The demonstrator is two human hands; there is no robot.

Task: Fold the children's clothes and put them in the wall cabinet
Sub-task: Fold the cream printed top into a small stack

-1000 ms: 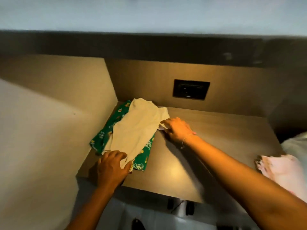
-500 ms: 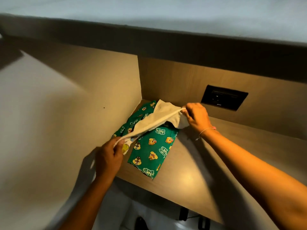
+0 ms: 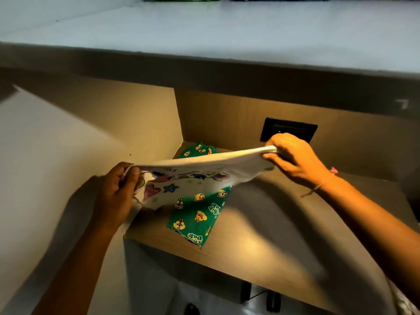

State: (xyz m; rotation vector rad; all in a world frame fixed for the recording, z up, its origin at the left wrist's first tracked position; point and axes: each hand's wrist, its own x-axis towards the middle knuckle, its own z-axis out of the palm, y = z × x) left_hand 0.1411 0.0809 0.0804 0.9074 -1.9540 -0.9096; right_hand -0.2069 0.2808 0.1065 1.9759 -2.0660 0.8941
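Note:
A white children's garment (image 3: 200, 176) with coloured drawings of hearts and a star is stretched in the air between my two hands. My left hand (image 3: 116, 194) grips its near left end, my right hand (image 3: 293, 155) grips its far right end. Under it, flat on the wooden shelf (image 3: 272, 235) in the left corner, lies a green garment (image 3: 197, 217) printed with cartoon chipmunks. The white garment hides part of the green one.
The shelf sits in a recess with a side panel (image 3: 102, 133) on the left and a back panel bearing a black socket plate (image 3: 288, 130). A thick overhang (image 3: 227, 71) runs above. Dark cables hang below the shelf's front edge (image 3: 245, 292).
The white garment lay on the green one a second ago; both hands have lifted it off and pulled it taut, showing its printed side. The camera has moved closer.

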